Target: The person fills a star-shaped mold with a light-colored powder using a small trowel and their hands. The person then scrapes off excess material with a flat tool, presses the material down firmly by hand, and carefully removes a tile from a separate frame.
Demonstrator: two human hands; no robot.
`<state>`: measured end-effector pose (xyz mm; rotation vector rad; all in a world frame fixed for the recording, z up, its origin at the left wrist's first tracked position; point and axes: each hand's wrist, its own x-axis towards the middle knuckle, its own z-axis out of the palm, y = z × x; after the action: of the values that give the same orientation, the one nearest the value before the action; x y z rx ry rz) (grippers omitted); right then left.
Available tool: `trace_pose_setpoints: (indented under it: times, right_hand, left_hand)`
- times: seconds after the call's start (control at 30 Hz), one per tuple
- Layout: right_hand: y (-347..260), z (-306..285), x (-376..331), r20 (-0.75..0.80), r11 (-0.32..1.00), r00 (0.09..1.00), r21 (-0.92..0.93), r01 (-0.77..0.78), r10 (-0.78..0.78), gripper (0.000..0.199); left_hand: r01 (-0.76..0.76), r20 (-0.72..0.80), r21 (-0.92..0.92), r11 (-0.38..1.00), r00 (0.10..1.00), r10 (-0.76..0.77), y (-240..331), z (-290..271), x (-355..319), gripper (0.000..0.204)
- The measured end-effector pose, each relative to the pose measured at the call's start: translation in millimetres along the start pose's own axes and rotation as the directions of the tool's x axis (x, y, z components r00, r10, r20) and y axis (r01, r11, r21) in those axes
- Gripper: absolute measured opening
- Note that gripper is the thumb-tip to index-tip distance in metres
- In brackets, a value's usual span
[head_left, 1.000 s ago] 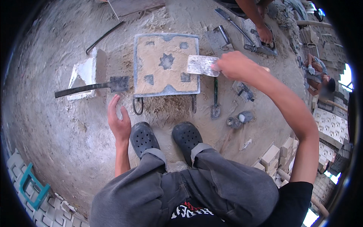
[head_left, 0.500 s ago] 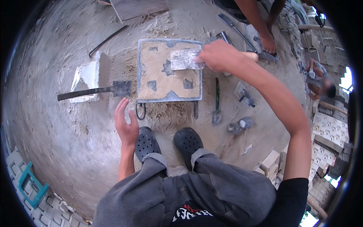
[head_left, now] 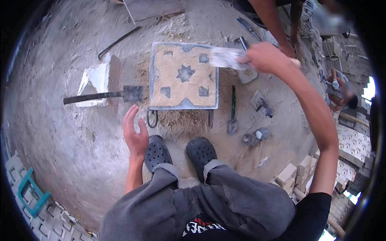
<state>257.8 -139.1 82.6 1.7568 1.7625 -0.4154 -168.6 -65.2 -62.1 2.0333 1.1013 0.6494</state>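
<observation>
Dusty grey cement floor (head_left: pixel 60 152) is filling the frame, with pale sand scattered around a square tile mould (head_left: pixel 184 76) lying at upper centre. The person is crouching over it, dark clogs (head_left: pixel 179 154) sitting just below the mould's two looped handles. The right hand (head_left: pixel 263 56) is reaching to the mould's upper right corner, fingers clenched on the handle of a flat trowel (head_left: pixel 227 58) whose blade is lying over that edge. The left hand (head_left: pixel 134 132) is hovering at lower left of the mould, fingers released and spread, holding nothing. Contents of mould: tan-coloured fill is covering most of the face; a grey star at centre and grey patches at corners and sides are showing as the pattern. Judgement: colour fill looks largely laid in and levelled; the tile is not yet turned out, so backing and release appear left. A long-handled flat tool (head_left: pixel 102 95) is resting left of the mould across a white block (head_left: pixel 96 80). A narrow trowel (head_left: pixel 232 110) and two small jars (head_left: pixel 254 136) are lying to the right. Another person's arm (head_left: pixel 277 24) is reaching down at upper right.
</observation>
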Motion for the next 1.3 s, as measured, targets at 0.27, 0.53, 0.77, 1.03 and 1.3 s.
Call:
trace_pose_setpoints:
  times: [0.27, 0.53, 0.77, 1.03, 1.3]
  right_hand:
    - [-9, 14, 67, 0.038, 0.996, 0.999, 0.088, 0.019, -0.023, 0.014]
    - [51, 29, -6, 0.251, 0.977, 0.955, -0.18, -0.116, 0.16, 0.012]
    - [-34, -45, 75, -0.024, 0.997, 0.997, 0.017, 0.069, -0.069, 0.015]
    - [17, 24, 31, 0.173, 0.998, 0.985, 0.058, -0.022, 0.012, 0.02]
    - [-18, -35, 51, 0.017, 0.997, 0.998, -0.054, 0.063, -0.062, 0.04]
  left_hand:
    - [-0.006, -0.002, -0.011, 1.0, 1.0, 0.006, 6, 4, 6, 0.037]
    - [-0.008, -0.035, 0.019, 1.0, 0.999, 0.009, -3, -8, 6, 0.037]
    - [-0.013, -0.012, -0.008, 1.0, 1.0, 0.013, 6, 2, 4, 0.037]
    - [0.019, -0.032, -0.014, 1.0, 0.999, -0.019, -2, -7, 0, 0.036]
    - [0.039, -0.022, -0.035, 0.999, 0.999, -0.04, 2, -9, -3, 0.037]
